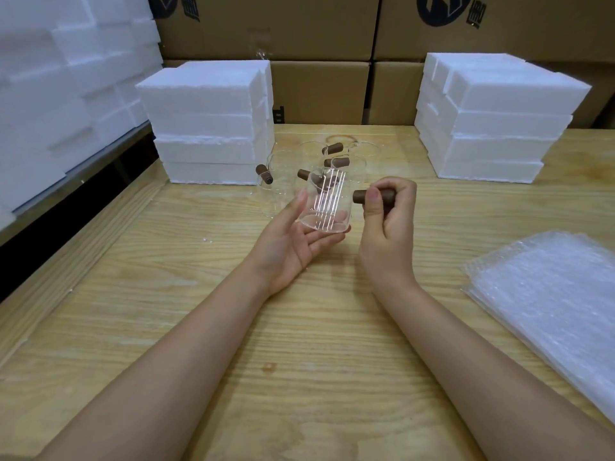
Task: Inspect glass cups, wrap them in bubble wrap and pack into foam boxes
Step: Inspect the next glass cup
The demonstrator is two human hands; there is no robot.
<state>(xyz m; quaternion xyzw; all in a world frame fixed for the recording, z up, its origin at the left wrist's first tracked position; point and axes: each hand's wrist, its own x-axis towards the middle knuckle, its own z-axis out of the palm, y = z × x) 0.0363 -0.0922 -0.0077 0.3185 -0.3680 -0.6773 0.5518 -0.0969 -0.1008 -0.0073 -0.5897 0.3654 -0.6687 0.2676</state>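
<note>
Head view. Inspecting, seemingly: glass cup (pixel 324 202) raised over the table's (pixel 299 361) middle. Right hand (pixel 387 221) curled round its wooden handle (pixel 372 195); left hand (pixel 293 241) spread, palm up, under the base. Next, probably: across to the bubble wrap (pixel 552 294) at the right edge, set down gently.

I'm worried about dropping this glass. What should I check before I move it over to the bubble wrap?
1. Right hand grips the wooden handle: ok.
2. Left hand open under the glass cup, supporting its base: ok.
3. Cup free of cracks or chips: cannot tell, only reflections show.
4. Bubble wrap lies flat on the table to the right: ok.
5. A foam box set out open: not ok, the foam boxes are all stacked.
</note>
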